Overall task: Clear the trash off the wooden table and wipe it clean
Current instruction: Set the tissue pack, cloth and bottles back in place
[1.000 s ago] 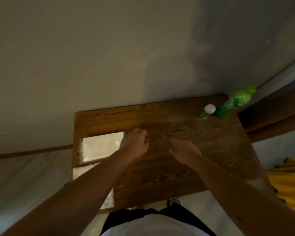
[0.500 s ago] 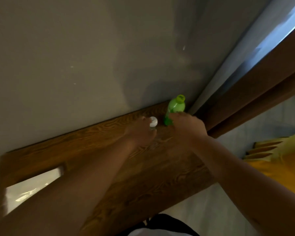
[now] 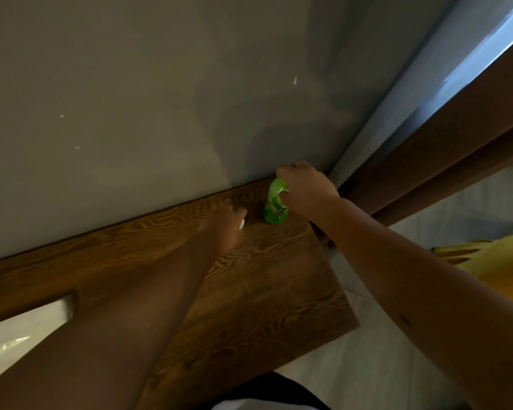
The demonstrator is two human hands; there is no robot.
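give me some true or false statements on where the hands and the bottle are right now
1. The right hand grips the top of the green bottle. True.
2. The green bottle lies flat on the floor. False: it stands upright on the wooden table, near the wall.
3. The left hand is at a small white object beside the bottle. True, though its grip is hidden.
4. The bottle is at the table's left end. False: it is near the right corner.
5. A clear plastic wrapper lies on the table at the left. True.
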